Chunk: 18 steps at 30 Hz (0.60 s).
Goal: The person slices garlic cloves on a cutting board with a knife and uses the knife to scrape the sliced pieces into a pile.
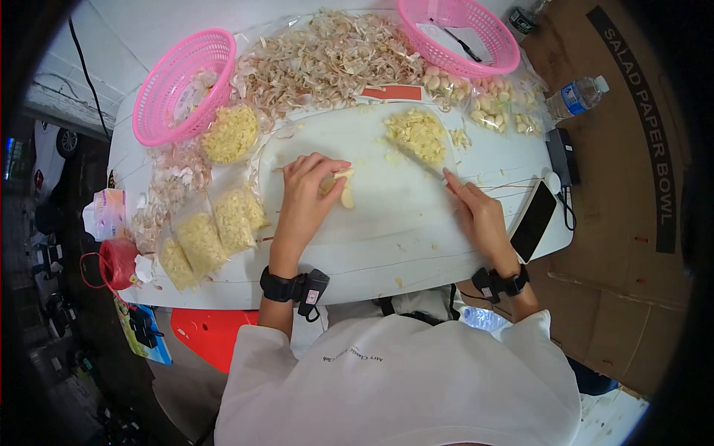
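Note:
My left hand point(312, 184) is closed with its fingertips around a few peeled garlic cloves point(347, 196) over the white cutting board point(357, 223). The fingers partly cover the cloves. To the right, my right hand point(480, 218) grips a knife point(422, 161) by its handle. The blade points up and left, against the near edge of a heap of chopped garlic point(418, 134). Clear bags of chopped garlic point(199, 241) lie left of my left hand, and an open bag of chopped garlic point(230, 134) sits behind them.
Garlic skins point(327, 59) are heaped along the back. Pink baskets point(152, 97) stand at both back corners. Bags of whole cloves point(489, 111), a water bottle point(578, 98) and a phone point(533, 221) are at the right. Red twine point(117, 264) sits at the left edge.

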Each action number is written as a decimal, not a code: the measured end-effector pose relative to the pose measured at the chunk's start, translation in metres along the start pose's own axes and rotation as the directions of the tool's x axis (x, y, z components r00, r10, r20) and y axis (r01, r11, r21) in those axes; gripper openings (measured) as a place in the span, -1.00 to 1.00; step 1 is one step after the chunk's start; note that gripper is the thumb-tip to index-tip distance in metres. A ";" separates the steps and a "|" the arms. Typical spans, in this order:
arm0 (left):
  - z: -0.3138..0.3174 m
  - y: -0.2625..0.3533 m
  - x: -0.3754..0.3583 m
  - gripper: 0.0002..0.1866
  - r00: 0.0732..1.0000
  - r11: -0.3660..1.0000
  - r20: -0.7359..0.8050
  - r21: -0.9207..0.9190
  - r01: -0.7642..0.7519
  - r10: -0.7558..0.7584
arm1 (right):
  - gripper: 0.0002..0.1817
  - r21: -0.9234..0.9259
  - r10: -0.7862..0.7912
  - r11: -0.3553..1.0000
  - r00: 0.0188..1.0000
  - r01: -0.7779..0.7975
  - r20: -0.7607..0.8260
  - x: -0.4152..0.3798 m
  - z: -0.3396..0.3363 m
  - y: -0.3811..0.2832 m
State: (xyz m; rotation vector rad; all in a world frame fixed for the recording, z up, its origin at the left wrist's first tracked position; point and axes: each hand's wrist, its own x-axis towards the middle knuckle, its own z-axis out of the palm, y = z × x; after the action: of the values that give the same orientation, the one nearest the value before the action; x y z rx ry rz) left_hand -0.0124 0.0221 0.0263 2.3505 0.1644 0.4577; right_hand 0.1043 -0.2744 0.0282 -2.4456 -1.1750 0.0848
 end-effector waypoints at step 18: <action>0.006 0.005 -0.002 -0.69 0.998 0.998 0.062 -0.061 -0.018 0.022 | -0.27 -0.195 0.080 0.973 0.970 -0.126 -0.230 0.010 0.012 -0.009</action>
State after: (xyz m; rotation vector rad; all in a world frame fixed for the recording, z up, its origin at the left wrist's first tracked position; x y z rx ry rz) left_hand -0.0125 0.0141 0.0254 2.3057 0.0964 0.3931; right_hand 0.1012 -0.2579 0.0223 -2.6153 -1.0022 -0.2870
